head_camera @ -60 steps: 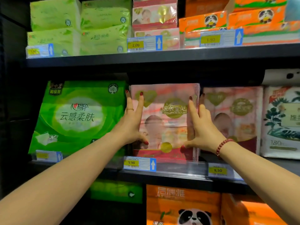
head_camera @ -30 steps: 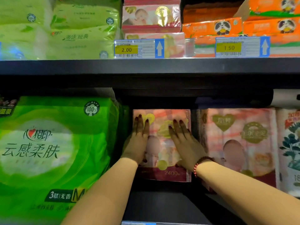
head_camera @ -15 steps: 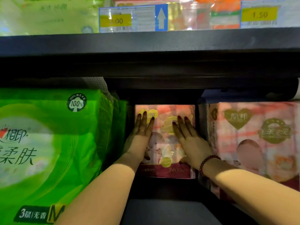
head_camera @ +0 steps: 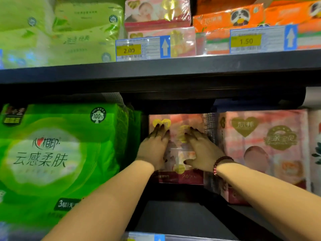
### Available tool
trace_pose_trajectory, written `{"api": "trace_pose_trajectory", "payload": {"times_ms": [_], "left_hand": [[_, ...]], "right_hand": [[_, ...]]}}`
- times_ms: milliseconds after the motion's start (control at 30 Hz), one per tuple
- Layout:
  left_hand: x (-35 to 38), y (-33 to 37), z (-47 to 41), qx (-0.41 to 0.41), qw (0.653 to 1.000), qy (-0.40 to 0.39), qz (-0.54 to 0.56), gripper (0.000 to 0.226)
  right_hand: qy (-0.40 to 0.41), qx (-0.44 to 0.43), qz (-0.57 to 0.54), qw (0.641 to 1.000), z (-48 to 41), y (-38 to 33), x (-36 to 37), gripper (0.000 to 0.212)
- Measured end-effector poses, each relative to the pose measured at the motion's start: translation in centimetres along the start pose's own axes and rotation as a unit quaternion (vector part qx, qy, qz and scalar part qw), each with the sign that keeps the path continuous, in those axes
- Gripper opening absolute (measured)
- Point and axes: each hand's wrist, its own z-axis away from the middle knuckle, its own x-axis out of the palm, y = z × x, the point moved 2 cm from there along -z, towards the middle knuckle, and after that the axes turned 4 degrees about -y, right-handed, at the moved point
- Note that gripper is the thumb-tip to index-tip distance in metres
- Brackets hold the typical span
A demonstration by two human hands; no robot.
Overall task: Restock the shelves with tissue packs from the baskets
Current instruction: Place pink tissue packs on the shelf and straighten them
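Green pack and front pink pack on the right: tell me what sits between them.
In the head view, a recessed pink tissue pack sits between the green pack and front pink pack, with both hands, left and right, flat on its face.

Both hands cover the middle of the pink tissue pack (head_camera: 175,176) at frame centre so its print is mostly hidden, the green pack (head_camera: 52,153) gets cut off at the left edge, and the lower-left corner's just blur.
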Motion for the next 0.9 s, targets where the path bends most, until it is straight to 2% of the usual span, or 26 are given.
{"api": "trace_pose_trajectory", "payload": {"times_ms": [167,300,367,467,633,833,900], "left_hand": [[-5.2,2.2,6.5,-0.013,0.999,0.005,0.029,0.068],[-8.5,1.7,14.3,-0.011,0.992,0.113,0.047,0.05],[-9.4,0.8,18.8,-0.031,0.988,0.145,0.038,0.047],[-10.8,-0.5,26.4,-0.097,0.989,0.115,-0.001,0.044],[-13.5,-2.6,39.1,-0.21,0.974,-0.003,-0.082,0.047],[-18.4,-3.4,55.7,-0.361,0.919,-0.073,-0.143,0.034],[-20.5,-3.0,60.9,-0.417,0.892,-0.091,-0.15,0.037]], "right_hand": [[-0.027,-0.013,-0.053,0.998,4.3,-3.3,-2.7,0.056],[0.105,-0.129,-0.09,0.982,9.3,-6.8,-4.8,0.052],[0.135,-0.171,-0.135,0.967,11.8,-9.2,-5.2,0.048],[0.147,-0.226,-0.172,0.947,14.5,-13.6,-4.2,0.045],[0.093,-0.297,-0.263,0.913,18.7,-23.3,-0.8,0.044],[-0.001,-0.404,-0.316,0.859,25.3,-35.6,1.4,0.037],[-0.02,-0.432,-0.327,0.84,27.8,-39.5,1.4,0.037]]}}
